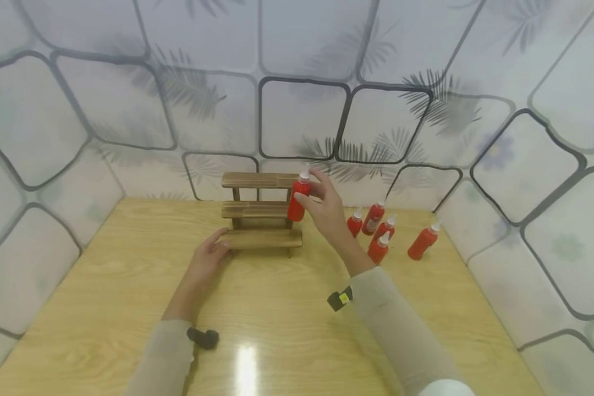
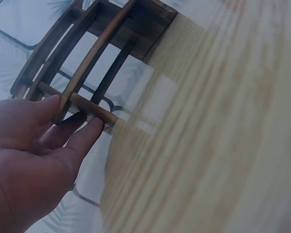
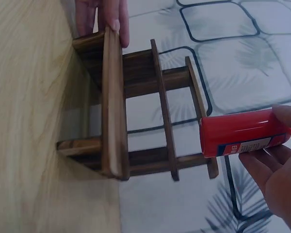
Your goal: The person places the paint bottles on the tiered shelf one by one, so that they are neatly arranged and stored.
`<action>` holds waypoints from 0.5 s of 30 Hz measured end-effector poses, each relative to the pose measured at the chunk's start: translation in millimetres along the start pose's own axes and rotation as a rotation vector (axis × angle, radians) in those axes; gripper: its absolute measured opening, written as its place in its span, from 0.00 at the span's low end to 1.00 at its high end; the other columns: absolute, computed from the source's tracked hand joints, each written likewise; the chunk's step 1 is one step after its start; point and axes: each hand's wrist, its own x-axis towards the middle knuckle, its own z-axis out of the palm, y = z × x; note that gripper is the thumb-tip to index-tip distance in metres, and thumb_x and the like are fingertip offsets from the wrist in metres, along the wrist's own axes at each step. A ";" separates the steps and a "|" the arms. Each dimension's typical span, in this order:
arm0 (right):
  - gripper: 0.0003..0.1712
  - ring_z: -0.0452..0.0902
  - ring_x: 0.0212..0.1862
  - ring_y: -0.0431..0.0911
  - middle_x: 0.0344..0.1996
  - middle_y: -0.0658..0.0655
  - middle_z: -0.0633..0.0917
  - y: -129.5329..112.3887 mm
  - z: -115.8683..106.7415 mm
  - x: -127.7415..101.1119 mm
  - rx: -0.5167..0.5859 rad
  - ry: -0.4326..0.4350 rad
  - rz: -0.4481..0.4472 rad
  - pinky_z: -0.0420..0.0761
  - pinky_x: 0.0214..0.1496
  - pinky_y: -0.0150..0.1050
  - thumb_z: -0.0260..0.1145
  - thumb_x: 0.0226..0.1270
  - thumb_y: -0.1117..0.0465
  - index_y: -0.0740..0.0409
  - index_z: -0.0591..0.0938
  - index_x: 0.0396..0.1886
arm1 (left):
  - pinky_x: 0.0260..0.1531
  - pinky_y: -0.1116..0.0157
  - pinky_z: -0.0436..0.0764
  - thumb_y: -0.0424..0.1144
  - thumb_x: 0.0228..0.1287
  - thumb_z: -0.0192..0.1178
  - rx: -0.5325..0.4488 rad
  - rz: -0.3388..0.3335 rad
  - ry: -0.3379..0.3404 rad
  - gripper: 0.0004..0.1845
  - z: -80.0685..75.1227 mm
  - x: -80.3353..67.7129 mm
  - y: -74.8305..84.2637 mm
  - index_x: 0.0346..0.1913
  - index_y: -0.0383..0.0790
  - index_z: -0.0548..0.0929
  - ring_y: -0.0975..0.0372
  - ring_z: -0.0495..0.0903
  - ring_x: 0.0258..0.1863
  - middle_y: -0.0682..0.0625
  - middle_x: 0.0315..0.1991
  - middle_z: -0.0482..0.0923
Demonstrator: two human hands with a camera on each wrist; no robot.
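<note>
A small three-step wooden rack (image 1: pixel 260 212) stands near the back of the wooden table (image 1: pixel 128 286). My left hand (image 1: pixel 209 257) rests flat on the table, its straight fingers (image 2: pixel 82 138) touching the left end of the rack's (image 2: pixel 89 63) lowest step. My right hand (image 1: pixel 324 206) grips a red bottle with a white cap (image 1: pixel 299 198) and holds it upright at the right end of the top step. In the right wrist view the red bottle (image 3: pixel 242 132) lies in my fingers (image 3: pixel 276 174) just beside the rack's (image 3: pixel 116 107) top shelf.
Several more red bottles with white caps (image 1: pixel 383 234) stand on the table right of the rack, one further right (image 1: pixel 423 242). Patterned walls close the table at the back and both sides. A glare spot lies on the near table.
</note>
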 end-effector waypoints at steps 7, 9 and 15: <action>0.35 0.82 0.54 0.52 0.58 0.59 0.84 -13.3 30.0 24.3 0.016 -0.020 0.029 0.89 0.51 0.48 0.72 0.66 0.62 0.46 0.71 0.71 | 0.72 0.55 0.69 0.45 0.81 0.47 0.024 0.023 0.014 0.32 0.5 1.0 0.0 0.81 0.46 0.52 0.43 0.67 0.72 0.29 0.74 0.61; 0.36 0.83 0.55 0.52 0.59 0.60 0.83 -14.2 38.5 31.8 0.012 -0.025 0.022 0.88 0.54 0.47 0.71 0.67 0.63 0.48 0.70 0.72 | 0.72 0.55 0.69 0.45 0.82 0.46 0.034 0.021 0.017 0.31 0.6 1.0 0.4 0.81 0.46 0.52 0.42 0.67 0.72 0.30 0.74 0.61; 0.37 0.83 0.56 0.53 0.59 0.61 0.83 -17.0 62.3 52.7 -0.028 -0.047 -0.001 0.85 0.60 0.48 0.71 0.68 0.60 0.49 0.68 0.74 | 0.72 0.57 0.70 0.46 0.82 0.46 0.017 0.002 0.016 0.31 1.4 1.0 -0.4 0.81 0.49 0.51 0.43 0.66 0.73 0.30 0.74 0.59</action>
